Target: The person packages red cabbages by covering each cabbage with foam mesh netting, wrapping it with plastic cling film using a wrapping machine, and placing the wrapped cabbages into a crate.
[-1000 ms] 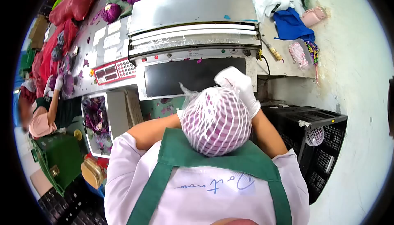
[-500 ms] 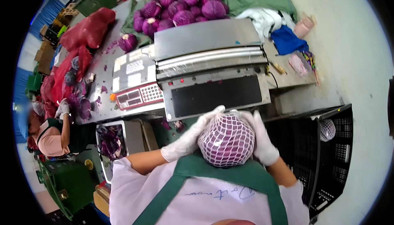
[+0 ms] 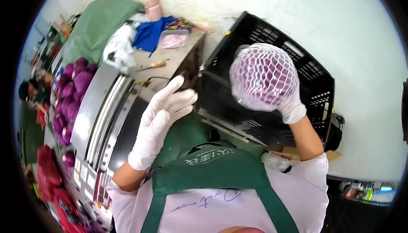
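A red cabbage (image 3: 265, 78) in a white foam net, with shiny clear film about it, is held up in my right hand (image 3: 293, 107). That gloved hand grips it from the lower right, its fingers mostly hidden behind the cabbage. Beneath and behind it stands a black plastic crate (image 3: 314, 69) with slotted walls; the cabbage hides much of its inside. My left hand (image 3: 163, 116), also in a white glove, is raised with its fingers stretched out and nothing in it. Left of that hand is the film-wrapping machine (image 3: 91, 124) with its roller and dark plate.
Unwrapped red cabbages (image 3: 70, 99) are piled at the left beside a green cloth (image 3: 100, 24). The worktop holds a blue cloth (image 3: 153, 33), a pink bottle (image 3: 153, 8) and a wooden-handled tool (image 3: 155, 65). A scale (image 3: 91, 180) and red sacks (image 3: 49, 171) lie lower left.
My view has turned right, toward the crate. The netted cabbage has gone from between both hands at my chest to my right hand over the crate; my left hand has let go.
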{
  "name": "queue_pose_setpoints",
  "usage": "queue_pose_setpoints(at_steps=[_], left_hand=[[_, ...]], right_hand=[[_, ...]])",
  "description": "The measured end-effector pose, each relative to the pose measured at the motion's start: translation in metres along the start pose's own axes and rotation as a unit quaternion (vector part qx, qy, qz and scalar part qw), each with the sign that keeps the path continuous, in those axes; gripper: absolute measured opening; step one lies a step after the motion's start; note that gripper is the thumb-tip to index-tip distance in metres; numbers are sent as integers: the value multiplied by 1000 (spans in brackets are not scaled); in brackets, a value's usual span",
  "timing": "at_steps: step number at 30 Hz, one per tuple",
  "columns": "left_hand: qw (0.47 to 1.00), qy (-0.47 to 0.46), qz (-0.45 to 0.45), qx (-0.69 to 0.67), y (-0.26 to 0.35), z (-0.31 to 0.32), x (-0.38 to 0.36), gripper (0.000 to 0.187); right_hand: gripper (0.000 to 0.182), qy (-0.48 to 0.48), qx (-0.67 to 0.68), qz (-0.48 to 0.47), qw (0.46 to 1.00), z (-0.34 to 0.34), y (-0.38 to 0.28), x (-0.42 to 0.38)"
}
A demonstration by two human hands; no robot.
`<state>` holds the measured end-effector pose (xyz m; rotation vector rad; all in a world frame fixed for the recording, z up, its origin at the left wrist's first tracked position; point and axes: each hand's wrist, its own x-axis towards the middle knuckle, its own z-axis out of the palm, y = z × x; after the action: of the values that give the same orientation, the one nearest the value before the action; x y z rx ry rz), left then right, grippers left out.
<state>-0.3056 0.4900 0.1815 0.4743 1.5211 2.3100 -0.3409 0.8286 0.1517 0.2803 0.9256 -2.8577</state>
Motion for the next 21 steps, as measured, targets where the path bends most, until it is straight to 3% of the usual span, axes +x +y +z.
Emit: queue_pose_setpoints(at_steps=[3, 7, 10, 13, 14, 15, 17, 18, 21], left_hand=[[998, 43, -42, -4, -21, 3, 26, 70], [991, 114, -65, 17, -39, 3, 43, 59], [989, 111, -96, 32, -41, 15, 60, 48], [987, -26, -139, 73, -34, 66, 128, 59], [980, -43, -189, 43, -42, 74, 150, 61], [969, -50, -242, 15, -58, 80, 175, 63], [953, -5, -299, 42, -93, 81, 207, 73], [927, 52, -360, 93, -116, 83, 237, 79], [842, 196, -470, 178, -186, 75, 304, 98]], right_hand=[[48, 61, -19, -31, 997, -79, -68, 17], [53, 126, -51, -10, 991, -156, -88, 35], [53, 122, -41, 24, 991, -219, -73, 82], [54, 173, -51, -2, 984, -220, -55, 136], [57, 134, -54, -23, 989, -227, -56, 139], [58, 156, -57, -32, 986, -228, -55, 162], [60, 160, -25, -39, 986, -220, -55, 169], [61, 213, -57, -103, 970, -243, -37, 182], [60, 216, -51, -52, 974, -253, -44, 178]])
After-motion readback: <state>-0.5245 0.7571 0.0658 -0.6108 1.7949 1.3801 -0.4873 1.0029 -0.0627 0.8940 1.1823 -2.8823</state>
